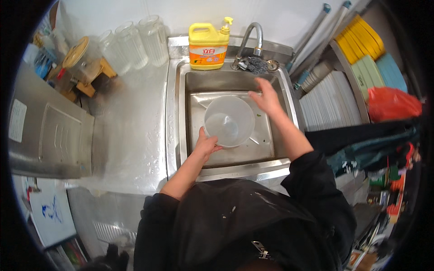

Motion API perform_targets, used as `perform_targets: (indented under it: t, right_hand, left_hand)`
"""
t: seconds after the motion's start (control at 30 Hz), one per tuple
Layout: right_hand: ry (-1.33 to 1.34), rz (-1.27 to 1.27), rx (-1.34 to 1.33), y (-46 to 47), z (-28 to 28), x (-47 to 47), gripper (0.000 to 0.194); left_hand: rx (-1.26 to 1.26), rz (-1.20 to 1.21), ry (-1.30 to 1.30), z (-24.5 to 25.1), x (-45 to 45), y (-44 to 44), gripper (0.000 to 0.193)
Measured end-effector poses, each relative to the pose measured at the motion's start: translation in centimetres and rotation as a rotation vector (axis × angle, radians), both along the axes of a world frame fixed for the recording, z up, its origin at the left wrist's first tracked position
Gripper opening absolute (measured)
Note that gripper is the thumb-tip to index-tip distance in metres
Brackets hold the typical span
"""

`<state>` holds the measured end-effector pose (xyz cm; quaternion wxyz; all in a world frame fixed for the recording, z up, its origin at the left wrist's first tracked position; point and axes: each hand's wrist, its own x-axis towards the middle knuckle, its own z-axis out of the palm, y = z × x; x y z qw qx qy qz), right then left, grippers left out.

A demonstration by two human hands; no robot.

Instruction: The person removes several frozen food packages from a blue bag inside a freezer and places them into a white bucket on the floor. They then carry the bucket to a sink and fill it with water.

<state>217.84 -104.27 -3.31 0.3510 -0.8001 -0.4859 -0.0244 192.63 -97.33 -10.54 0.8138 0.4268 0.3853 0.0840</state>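
Observation:
A round translucent plastic tub (237, 111) is inside the stainless steel sink basin (195, 149). My left hand (206, 145) grips the tub's lower left rim. Above the basin's right side is my right hand (266, 96), fingers apart and holding nothing, near the tub but not on it. Behind it, a metal faucet (259, 37) curves over the sink's back ledge, with a dark wire scourer (257, 65) and a drain strainer (273, 65) beside its base. A yellow Liby detergent jug with a pump (208, 50) stands on that ledge. Small green scraps lie in the basin.
Left of the sink runs a wet steel counter (132, 135) with several clear glass jars (154, 40) at the back and a steel appliance (61, 132) at the left. To the right are stacked white trays (332, 101), yellow containers (361, 39) and a red plastic bag (393, 103).

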Motion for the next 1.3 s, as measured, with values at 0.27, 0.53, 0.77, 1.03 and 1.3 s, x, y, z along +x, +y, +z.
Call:
perform_targets:
  t: [0.27, 0.53, 0.77, 1.03, 1.3]
  right_hand:
    - [0.021, 0.122, -0.075, 8.9, -0.8, 12.8, 0.058]
    - [-0.205, 0.395, -0.142, 10.1, -6.9, 11.7, 0.055]
    - [0.117, 0.453, -0.094, 5.9, -11.7, 11.6, 0.046]
    - [0.292, 0.184, -0.188, -1.6, -14.8, 6.0, 0.033]
    - [0.144, 0.205, -0.136, -4.1, -14.7, 1.9, 0.035]
  left_hand:
    - [0.049, 0.227, 0.126, -7.2, 4.2, -3.0, 0.068]
    - [0.561, 0.277, 0.227, -8.6, 5.1, -1.2, 0.08]
    - [0.81, 0.35, 0.301, -5.1, 5.0, -0.7, 0.074]
    - [0.714, 0.379, -0.339, 12.7, -2.5, 0.2, 0.011]
    - [1.281, -0.112, -0.687, 31.0, -7.2, -7.3, 0.013]
